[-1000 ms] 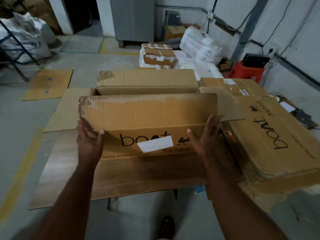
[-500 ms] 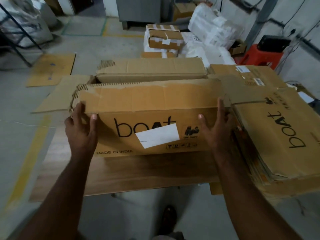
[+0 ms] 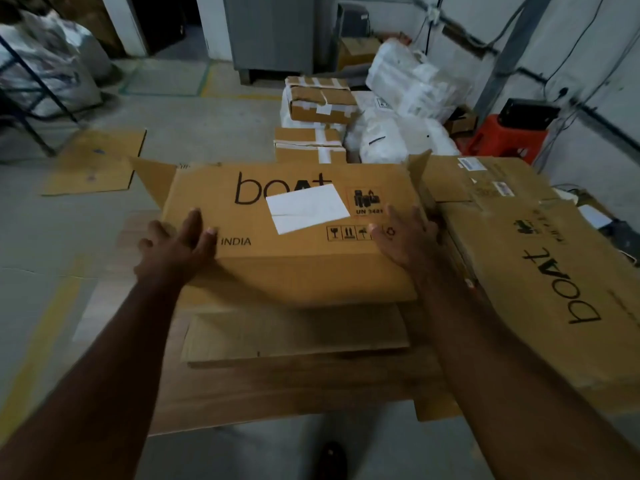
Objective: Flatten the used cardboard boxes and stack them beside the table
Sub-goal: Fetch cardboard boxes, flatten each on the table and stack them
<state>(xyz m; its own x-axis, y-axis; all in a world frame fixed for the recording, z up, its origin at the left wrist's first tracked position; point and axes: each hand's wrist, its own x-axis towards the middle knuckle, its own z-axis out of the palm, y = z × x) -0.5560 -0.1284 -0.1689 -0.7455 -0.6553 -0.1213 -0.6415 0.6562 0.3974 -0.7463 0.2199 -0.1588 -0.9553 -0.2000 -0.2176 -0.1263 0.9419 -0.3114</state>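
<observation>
floor (image 3: pixel 214 133): grey concrete | wall (image 3: pixel 606 46): white, cabled | light: dim

Tan box (image 3: pixel 291 265) (black "boAt" print), white label (image 3: pixel 308 209); red stool (image 3: pixel 509 140).

dim, motion-blurred, edges warped

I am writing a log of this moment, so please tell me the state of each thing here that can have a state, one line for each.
boat box: tipped over, printed side up, end flaps open.
left hand: flat on the box, fingers straight.
right hand: flat on the box, fingers straight.
flattened stack: lying flat at the right.
taped parcels: closed, taped.
</observation>
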